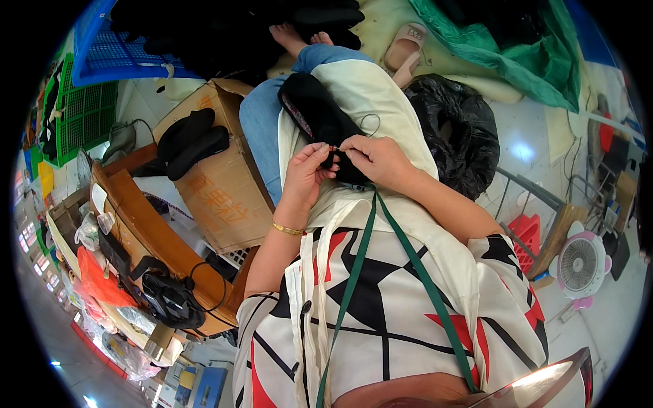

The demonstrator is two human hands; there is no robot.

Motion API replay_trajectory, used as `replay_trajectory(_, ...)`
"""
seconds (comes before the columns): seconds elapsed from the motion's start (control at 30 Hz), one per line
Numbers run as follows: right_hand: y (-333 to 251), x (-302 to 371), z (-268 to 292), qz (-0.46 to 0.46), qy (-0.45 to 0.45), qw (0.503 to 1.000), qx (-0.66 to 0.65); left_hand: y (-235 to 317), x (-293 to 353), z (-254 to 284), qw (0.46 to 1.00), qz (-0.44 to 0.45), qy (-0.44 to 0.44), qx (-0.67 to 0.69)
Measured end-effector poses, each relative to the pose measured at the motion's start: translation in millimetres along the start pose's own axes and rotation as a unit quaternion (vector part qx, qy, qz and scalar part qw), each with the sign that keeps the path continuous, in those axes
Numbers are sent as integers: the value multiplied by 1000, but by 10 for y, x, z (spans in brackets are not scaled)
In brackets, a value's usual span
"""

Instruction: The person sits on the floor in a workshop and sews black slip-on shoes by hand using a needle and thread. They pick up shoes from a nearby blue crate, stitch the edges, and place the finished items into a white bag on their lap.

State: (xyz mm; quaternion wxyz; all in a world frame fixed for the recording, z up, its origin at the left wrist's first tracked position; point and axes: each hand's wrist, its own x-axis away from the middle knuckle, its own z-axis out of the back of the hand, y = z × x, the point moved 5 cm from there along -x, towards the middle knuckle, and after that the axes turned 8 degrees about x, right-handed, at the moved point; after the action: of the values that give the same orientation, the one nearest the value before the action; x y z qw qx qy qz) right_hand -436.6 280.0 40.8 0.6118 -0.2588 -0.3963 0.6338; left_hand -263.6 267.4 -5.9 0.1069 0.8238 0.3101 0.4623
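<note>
A black cloth shoe (316,109) with a patterned lining lies across my lap on the cream apron (364,81). At its near end my left hand (309,170) is closed, thumb and fingertips pinching its dark edge. My right hand (377,160) meets it from the other side, thumb and forefinger pressed together on something too small to make out. A tiny reddish bit shows between the two sets of fingertips. Just above my right hand curves a thin dark loop of thread (371,124). Black material under the fingers partly hides the grip.
To the left stands a cardboard box (221,197) with black shoes (194,143) on top, beside a wooden bench (149,234). A black plastic bag (456,136) sits at my right knee. Farther off are a blue crate (129,51), a pale slipper (405,46) and a fan (581,264).
</note>
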Motion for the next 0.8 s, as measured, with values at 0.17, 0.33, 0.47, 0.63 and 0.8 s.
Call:
replay_trajectory(0.17,6,-14,-17,1,-4,1000,6,-8,-10,8,1000,1,3,3)
replay_trajectory(0.33,-9,-28,-22,-14,-18,1000,9,-23,6,12,1000,-11,0,12)
replay_trajectory(0.47,-5,-26,-38,-20,-27,999,-28,-31,30,-4,999,-29,2,37)
replay_trajectory(0.63,25,-6,-70,-141,-128,972,-140,-46,75,-17,998,-49,27,19)
replay_trajectory(0.8,75,-17,-145,-195,-152,951,-183,-18,88,-53,998,-42,45,-29)
